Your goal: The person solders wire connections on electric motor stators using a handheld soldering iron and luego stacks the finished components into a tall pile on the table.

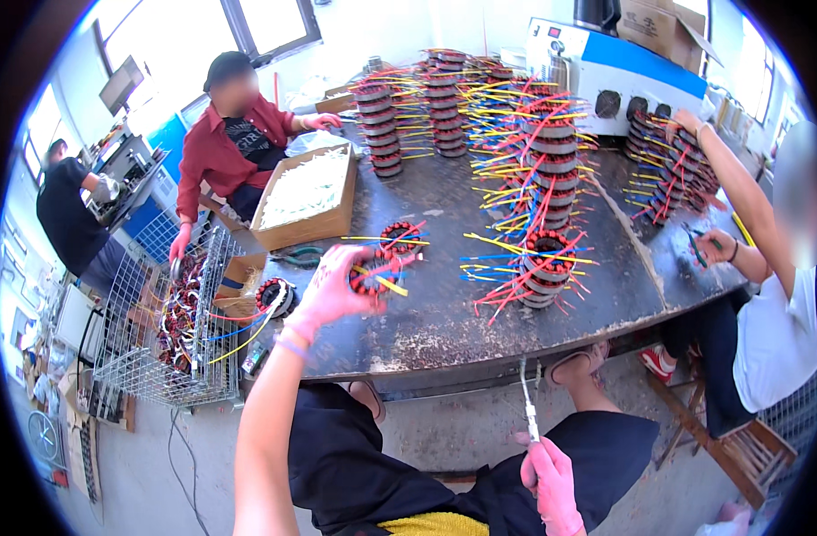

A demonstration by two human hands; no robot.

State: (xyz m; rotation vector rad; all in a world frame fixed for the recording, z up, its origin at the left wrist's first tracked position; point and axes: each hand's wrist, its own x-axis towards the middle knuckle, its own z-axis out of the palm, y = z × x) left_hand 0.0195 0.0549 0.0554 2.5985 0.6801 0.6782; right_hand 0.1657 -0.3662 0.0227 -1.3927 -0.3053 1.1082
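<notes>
My left hand (324, 290), in a pink glove, reaches over the near edge of the dark table. Its fingers are closed around a motor stator (366, 280) with red windings and yellow and red lead wires. Just behind it another stator (401, 237) lies on the table. Low in front of my lap, my gloved right hand (551, 482) grips a slender hand tool (530, 413) with a pale shaft and a thin metal end pointing at the table edge. The tool's exact kind is unclear.
Tall stator stacks (551, 192) with wires sticking out stand on the table (426, 313). To the left are a cardboard box (306, 228) of pale pieces, a loose stator (275, 297), pliers (301, 256) and a wire basket (216, 357) of stators. Co-workers sit at left and right.
</notes>
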